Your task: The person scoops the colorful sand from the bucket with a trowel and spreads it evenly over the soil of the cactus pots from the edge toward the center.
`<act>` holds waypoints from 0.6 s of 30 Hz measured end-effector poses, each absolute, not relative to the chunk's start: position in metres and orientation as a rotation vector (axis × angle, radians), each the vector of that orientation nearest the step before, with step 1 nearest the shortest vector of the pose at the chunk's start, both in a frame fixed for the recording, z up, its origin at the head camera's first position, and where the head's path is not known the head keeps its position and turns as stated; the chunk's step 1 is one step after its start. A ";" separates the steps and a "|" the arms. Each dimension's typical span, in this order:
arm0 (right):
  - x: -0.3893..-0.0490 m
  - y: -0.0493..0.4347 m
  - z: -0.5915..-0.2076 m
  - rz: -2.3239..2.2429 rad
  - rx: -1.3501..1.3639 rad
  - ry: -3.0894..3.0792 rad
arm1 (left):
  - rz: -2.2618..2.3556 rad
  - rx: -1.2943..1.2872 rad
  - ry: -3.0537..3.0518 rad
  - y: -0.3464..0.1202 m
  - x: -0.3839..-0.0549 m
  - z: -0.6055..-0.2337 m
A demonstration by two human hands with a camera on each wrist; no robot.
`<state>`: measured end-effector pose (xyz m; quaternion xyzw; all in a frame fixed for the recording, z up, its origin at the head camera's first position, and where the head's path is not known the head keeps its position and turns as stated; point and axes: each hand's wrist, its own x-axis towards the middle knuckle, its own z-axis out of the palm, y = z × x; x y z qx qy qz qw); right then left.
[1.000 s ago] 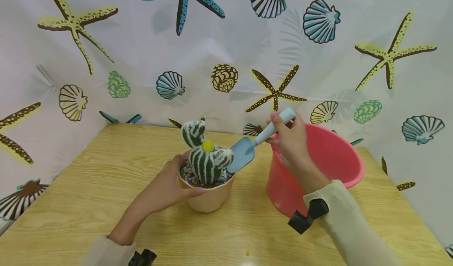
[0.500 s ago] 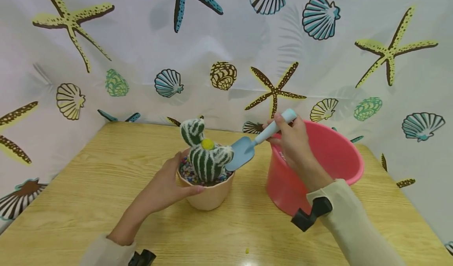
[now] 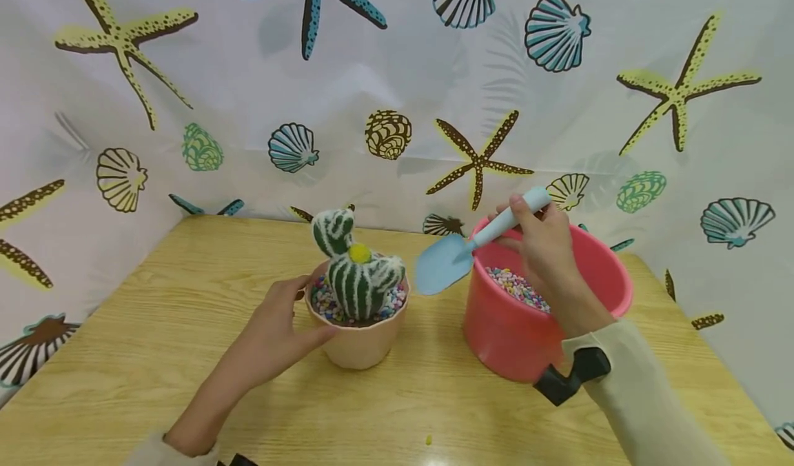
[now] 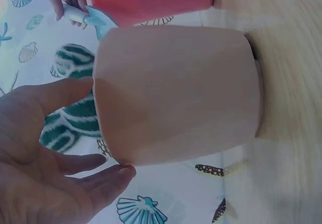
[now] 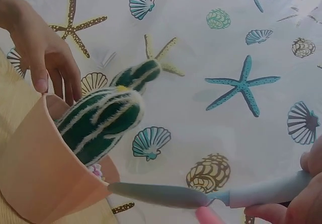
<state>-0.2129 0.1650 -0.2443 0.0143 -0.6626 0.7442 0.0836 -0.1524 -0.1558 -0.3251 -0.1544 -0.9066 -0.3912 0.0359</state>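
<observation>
A peach plant pot (image 3: 361, 347) stands upright on the table, holding a fuzzy green-and-white cactus (image 3: 355, 288) with a yellow tip and small coloured pebbles around its base. My left hand (image 3: 268, 338) holds the pot's left side by the rim; thumb and fingertips touch it in the left wrist view. My right hand (image 3: 547, 254) grips the handle of a light blue trowel (image 3: 443, 265). The trowel's blade points left, tilted down, between the pot and a pink bucket (image 3: 504, 342); no pebbles show on it. The right hand is over the bucket's opening.
Pastel pebbles (image 3: 513, 287) lie inside the bucket, right of the pot. A white cloth (image 3: 347, 73) printed with starfish and shells hangs behind the wooden table (image 3: 155, 328). One small yellow bit (image 3: 429, 440) lies near the front edge.
My right hand has drawn the trowel rightward, away from the pot's rim toward the bucket. The pebbles in the bucket now show. My left hand has shifted slightly left at the pot.
</observation>
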 end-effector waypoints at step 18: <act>-0.207 0.200 -0.231 2.389 -0.010 -1.747 | -1.164 -0.483 -2.569 -0.120 -0.119 -0.307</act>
